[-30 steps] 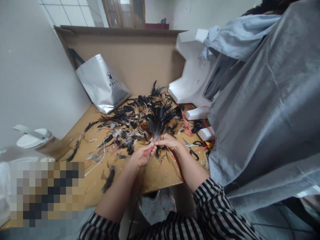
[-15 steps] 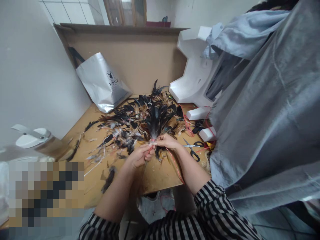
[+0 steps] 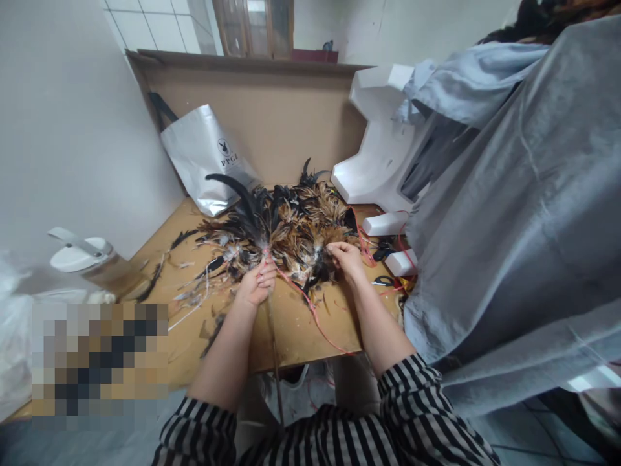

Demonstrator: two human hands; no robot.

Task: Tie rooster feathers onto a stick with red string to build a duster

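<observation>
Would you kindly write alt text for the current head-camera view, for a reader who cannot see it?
A person's left hand holds a thin stick topped with dark feathers, red string trailing from it; the right hand is at a pile of brown and black feathers on a table. A silver bag sits behind the pile.
</observation>
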